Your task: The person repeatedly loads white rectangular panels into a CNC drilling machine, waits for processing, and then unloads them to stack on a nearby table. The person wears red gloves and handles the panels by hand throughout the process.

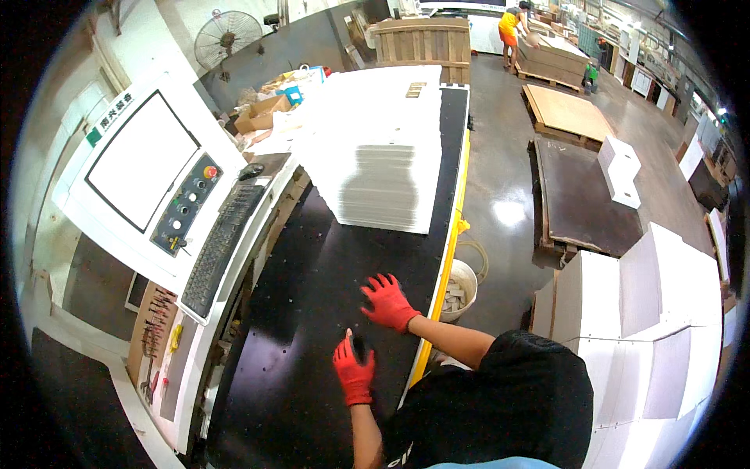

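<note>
Both of my hands wear red gloves with dark palms. My right hand [387,303] is over the black machine table [312,258], near its yellow right edge, with its fingers spread. Nearer to me and further left, my left hand [355,369] is above the same table, fingers apart and thumb raised. Neither hand holds anything; whether they touch the surface I cannot tell. Beyond them rises a tall stack of white panels [387,184], its near face towards me. Small pale bits lie scattered on the black surface.
At left stands a white control console [141,172] with a keyboard [223,246]. A white bucket of offcuts [458,291] is beside the table's right edge. White panel stacks [625,336] fill the right. Farther off, a person in yellow and orange [509,31] leans over stacked boards.
</note>
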A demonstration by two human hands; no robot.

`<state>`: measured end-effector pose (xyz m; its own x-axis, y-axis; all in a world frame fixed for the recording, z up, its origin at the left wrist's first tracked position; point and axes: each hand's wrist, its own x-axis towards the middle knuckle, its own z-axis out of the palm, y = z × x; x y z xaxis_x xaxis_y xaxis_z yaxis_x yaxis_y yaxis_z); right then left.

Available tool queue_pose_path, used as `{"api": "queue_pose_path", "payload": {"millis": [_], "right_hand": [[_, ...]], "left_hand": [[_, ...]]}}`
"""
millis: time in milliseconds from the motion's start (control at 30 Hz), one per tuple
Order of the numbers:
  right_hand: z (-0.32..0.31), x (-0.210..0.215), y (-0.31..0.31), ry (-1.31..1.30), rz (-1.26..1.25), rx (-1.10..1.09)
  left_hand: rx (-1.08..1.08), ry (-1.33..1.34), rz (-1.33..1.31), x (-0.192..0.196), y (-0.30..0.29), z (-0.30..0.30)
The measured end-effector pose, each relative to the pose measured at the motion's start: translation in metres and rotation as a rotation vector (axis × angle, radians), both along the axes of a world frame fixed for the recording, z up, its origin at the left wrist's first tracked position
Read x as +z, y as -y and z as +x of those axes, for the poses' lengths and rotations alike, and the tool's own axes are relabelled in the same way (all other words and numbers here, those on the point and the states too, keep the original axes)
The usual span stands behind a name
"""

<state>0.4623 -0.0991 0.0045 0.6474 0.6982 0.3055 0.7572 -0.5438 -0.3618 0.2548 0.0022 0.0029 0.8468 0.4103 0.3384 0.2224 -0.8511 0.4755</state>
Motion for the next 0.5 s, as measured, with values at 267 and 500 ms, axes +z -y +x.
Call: {"api": "queue_pose_path", "payload": {"millis": [267,500], "right_hand": [[-0.005,-0.001,0.002,0.063,-0.001,-0.018],[-0.074,-0.006,0.05,0.038,-0.038,0.018]], "left_hand": [[-0.004,-0.125,0.02,0.002,0.012,-0.02],[-0.055,-0.343,0.107,0.009,0.033,-0.062]]}}
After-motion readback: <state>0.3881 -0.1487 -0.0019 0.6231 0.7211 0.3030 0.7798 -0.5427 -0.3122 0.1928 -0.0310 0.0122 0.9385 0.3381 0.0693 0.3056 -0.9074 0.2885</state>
